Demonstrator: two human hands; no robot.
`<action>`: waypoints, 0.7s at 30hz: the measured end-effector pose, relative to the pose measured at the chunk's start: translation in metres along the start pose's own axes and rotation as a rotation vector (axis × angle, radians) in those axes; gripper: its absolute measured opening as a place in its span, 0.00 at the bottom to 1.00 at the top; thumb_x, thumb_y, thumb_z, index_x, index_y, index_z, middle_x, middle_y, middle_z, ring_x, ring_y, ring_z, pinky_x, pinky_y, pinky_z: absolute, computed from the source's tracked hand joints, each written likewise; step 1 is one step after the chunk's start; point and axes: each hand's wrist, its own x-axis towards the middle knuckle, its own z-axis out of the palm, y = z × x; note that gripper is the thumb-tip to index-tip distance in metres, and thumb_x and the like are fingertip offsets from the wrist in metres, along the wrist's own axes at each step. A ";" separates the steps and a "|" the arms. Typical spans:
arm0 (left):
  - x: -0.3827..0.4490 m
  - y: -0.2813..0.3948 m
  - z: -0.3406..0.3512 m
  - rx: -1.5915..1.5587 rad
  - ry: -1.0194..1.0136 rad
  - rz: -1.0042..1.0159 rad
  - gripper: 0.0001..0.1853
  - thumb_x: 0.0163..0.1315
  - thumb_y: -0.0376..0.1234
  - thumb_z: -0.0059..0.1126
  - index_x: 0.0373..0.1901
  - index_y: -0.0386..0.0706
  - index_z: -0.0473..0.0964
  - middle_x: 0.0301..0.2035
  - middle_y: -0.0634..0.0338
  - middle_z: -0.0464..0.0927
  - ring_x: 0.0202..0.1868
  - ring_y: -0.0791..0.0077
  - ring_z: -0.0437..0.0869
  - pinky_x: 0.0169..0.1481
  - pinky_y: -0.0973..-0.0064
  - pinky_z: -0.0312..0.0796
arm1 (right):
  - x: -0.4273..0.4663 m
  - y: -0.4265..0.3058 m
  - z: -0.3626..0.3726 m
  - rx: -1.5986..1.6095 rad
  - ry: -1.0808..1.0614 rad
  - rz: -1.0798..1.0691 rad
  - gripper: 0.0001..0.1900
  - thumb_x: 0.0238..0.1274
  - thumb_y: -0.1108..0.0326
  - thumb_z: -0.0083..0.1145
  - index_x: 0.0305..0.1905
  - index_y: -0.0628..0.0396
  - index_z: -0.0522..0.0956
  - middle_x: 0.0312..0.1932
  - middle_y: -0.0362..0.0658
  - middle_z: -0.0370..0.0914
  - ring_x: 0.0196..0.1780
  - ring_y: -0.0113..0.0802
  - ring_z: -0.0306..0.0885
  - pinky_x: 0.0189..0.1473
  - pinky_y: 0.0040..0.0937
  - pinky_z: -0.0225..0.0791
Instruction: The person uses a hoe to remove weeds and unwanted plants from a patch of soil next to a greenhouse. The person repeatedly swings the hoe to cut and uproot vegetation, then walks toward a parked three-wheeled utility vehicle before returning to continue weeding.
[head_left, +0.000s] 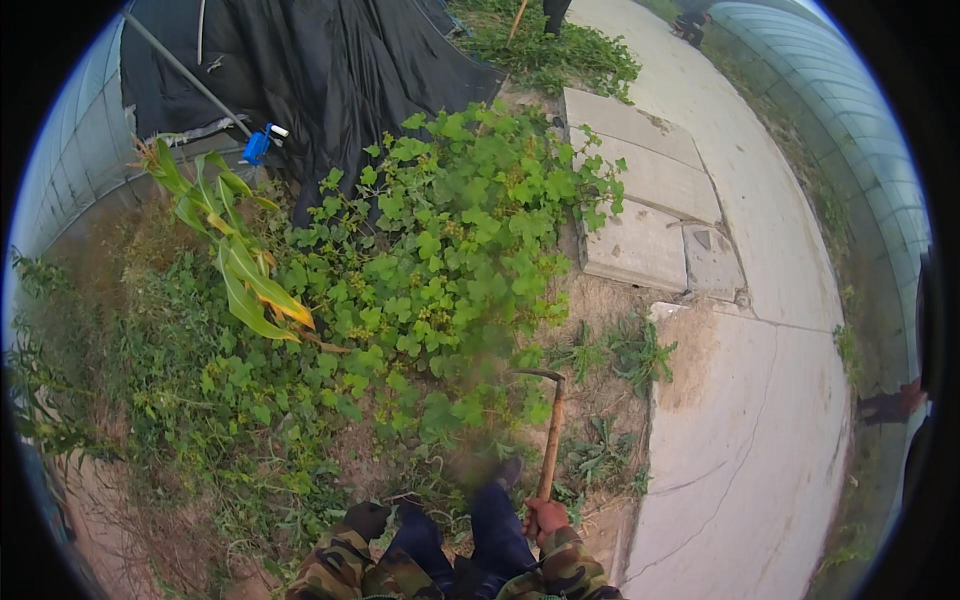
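Note:
My right hand (546, 519) grips the lower end of a sickle's wooden handle (553, 446). The sickle's thin curved blade (538, 373) points left, close to the edge of the leafy weeds (450, 247). My left hand (367, 519), in a dark glove, is low in front of my left leg beside weed stems. Its fingers look curled, but whether anything is in them I cannot tell. Broad-leaved green plants spread ahead of my feet; one dark shoe (510, 472) shows at their near edge.
A maize plant (244, 270) leans at the left. Behind the weeds hangs black sheeting (330, 75), with a blue crank device (257, 146) on a pole. Concrete slabs (645, 180) border a concrete path (750, 420). Other people (691, 26) are farther off, near plastic greenhouses (832, 97).

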 end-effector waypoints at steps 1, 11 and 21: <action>0.001 -0.001 0.000 -0.026 -0.002 -0.002 0.21 0.62 0.44 0.59 0.42 0.33 0.82 0.26 0.53 0.81 0.25 0.66 0.82 0.33 0.64 0.76 | 0.000 0.000 0.000 0.007 0.001 0.005 0.07 0.60 0.70 0.58 0.35 0.62 0.73 0.20 0.44 0.70 0.18 0.37 0.70 0.18 0.38 0.66; -0.002 -0.002 -0.001 -0.082 0.009 -0.021 0.21 0.60 0.43 0.61 0.42 0.31 0.81 0.25 0.53 0.82 0.25 0.67 0.82 0.33 0.65 0.76 | -0.002 0.003 0.002 -0.004 -0.012 0.009 0.07 0.60 0.70 0.58 0.35 0.61 0.72 0.20 0.43 0.69 0.18 0.36 0.70 0.18 0.38 0.66; 0.004 -0.014 0.000 -0.214 -0.024 -0.021 0.21 0.59 0.42 0.63 0.40 0.31 0.81 0.24 0.53 0.81 0.24 0.68 0.81 0.31 0.66 0.74 | 0.001 0.006 0.000 0.014 -0.025 0.011 0.08 0.59 0.70 0.60 0.33 0.61 0.72 0.20 0.43 0.70 0.19 0.36 0.71 0.18 0.38 0.67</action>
